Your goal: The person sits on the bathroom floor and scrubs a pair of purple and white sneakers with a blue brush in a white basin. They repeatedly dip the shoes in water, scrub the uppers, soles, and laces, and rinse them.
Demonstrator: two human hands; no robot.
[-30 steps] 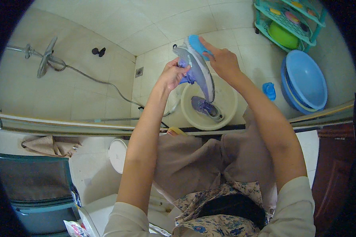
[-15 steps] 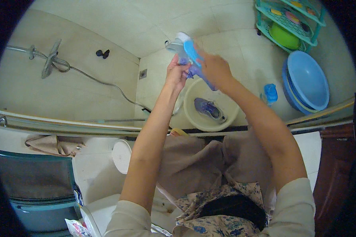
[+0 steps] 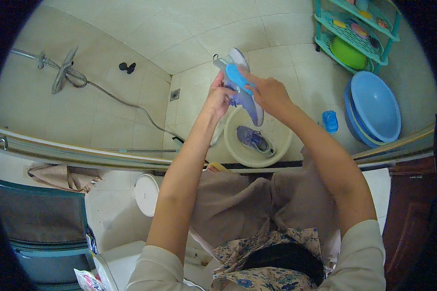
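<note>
A purple-grey sneaker (image 3: 249, 103) with a pale sole is held up over the basin. My left hand (image 3: 219, 98) is closed around its side near the laces. In my right hand (image 3: 271, 93) is a blue scrub brush (image 3: 236, 76), pressed against the shoe's side near the heel end. Below them a cream basin (image 3: 234, 150) stands on the tiled floor. Lying tilted inside it is a second purple sneaker (image 3: 252, 139), with its opening toward the lower right.
Stacked blue basins (image 3: 377, 102) lean at the right, below a green shelf rack (image 3: 359, 31). A small blue object (image 3: 330, 121) sits on the floor beside them. A shower hose (image 3: 124, 101) hangs along the left wall. A raised sill (image 3: 107, 154) crosses in front of my knees.
The held sneaker has turned, so its toe points lower and more of its side shows. My right hand and the brush have shifted slightly down along it.
</note>
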